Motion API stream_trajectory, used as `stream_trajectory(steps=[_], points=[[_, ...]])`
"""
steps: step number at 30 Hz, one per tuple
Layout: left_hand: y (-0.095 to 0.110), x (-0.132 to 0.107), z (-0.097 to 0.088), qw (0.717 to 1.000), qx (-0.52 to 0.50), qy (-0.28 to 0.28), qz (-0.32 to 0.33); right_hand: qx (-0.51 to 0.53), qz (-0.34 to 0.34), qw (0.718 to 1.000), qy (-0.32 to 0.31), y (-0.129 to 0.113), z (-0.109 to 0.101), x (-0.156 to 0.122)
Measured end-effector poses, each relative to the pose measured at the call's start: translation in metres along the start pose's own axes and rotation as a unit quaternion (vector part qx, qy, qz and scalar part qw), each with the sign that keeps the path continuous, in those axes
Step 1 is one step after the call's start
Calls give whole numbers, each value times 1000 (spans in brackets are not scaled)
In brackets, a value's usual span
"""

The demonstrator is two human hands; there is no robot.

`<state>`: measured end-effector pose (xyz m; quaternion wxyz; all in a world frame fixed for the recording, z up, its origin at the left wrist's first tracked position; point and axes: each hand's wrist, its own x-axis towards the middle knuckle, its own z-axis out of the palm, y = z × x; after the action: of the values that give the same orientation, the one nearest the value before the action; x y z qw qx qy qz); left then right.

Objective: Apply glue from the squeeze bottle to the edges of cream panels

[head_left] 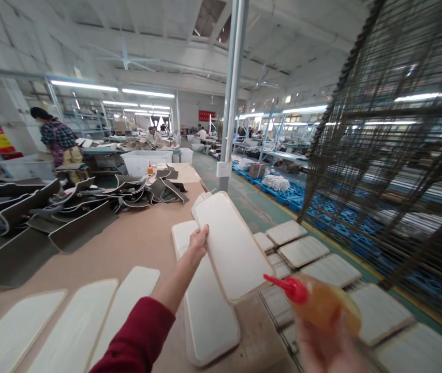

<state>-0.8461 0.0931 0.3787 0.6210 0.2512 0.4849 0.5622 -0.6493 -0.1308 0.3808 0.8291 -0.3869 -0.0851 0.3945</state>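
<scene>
My left hand (199, 240) grips the left edge of a white rounded panel (233, 248), thumb on top, holding it tilted above the table. Beneath it lies another white panel (210, 316), part of a small stack. In my right hand (324, 344), blurred at the lower right, is a glue bottle (327, 304) with amber contents and a red pointed nozzle, aimed left near the lifted panel's lower right corner. More white panels (85, 316) lie in a row on the brown table at the lower left.
Dark curved pieces with pale edges (81, 223) are heaped at the left. A wire rack (361, 129) rises at the right, with panels (333, 274) lying on its lower shelf. A post (232, 103) stands past the table. Another person (56, 137) works at the far left.
</scene>
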Motion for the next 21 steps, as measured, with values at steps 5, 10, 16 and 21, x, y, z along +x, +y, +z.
stream_trajectory(steps=[5, 10, 16, 21], points=[[0, -21, 11, 996, 33, -79, -9, 36, -52, 998, -13, -39, 30, 43], [-4, -45, 41, 979, 81, -181, -35, 6, -152, 983, -104, -50, 50, 84], [5, -61, 75, 958, 106, -248, -102, -24, -238, 964, -120, -60, 48, 112], [4, -69, 85, 942, 114, -300, -97, -39, -242, 964, -107, -66, 30, 117]])
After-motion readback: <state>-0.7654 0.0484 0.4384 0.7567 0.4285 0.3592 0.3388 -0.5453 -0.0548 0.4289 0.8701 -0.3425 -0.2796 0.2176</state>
